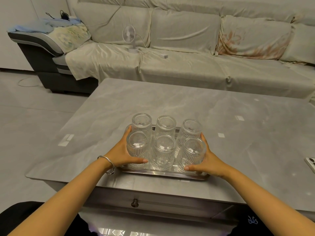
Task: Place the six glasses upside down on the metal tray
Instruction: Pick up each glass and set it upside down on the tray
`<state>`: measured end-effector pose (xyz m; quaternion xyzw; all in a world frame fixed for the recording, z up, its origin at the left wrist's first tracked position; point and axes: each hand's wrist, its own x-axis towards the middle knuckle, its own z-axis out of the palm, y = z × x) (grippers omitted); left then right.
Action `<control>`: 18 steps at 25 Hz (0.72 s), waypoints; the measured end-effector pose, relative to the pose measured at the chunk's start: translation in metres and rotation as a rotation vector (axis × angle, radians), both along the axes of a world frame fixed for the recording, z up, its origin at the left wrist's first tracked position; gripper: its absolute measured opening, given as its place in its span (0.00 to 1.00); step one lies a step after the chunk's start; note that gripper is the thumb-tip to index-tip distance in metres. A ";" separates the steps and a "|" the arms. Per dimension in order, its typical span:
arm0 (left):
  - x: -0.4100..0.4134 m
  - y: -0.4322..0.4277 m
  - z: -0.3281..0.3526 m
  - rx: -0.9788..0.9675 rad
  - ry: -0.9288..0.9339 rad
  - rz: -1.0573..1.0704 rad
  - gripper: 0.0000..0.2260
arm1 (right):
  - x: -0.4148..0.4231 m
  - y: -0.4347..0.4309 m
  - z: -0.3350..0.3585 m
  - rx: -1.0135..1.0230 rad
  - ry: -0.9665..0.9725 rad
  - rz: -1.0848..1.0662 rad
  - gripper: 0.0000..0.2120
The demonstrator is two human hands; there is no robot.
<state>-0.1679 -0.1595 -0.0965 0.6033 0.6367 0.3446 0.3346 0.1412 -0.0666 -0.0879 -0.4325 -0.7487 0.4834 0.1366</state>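
Observation:
Several ribbed clear glasses stand upside down in two rows on the metal tray, near the table's front edge. My left hand wraps the tray's left end, thumb lying along the front-left glass. My right hand cups the tray's right end, fingers against the front-right glass. Both hands hold the tray and the outer glasses at once.
The tray rests on a grey marble coffee table with a drawer knob below its front edge. A phone lies at the table's right edge. A covered sofa with a small white fan stands behind.

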 end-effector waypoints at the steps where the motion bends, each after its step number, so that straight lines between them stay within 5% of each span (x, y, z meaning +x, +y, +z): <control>1: 0.000 0.000 0.000 0.003 0.005 0.003 0.57 | -0.001 0.000 0.000 0.002 0.000 -0.003 0.72; 18: 0.009 0.003 -0.004 0.066 -0.011 0.055 0.54 | -0.011 0.005 -0.011 0.065 -0.032 -0.057 0.71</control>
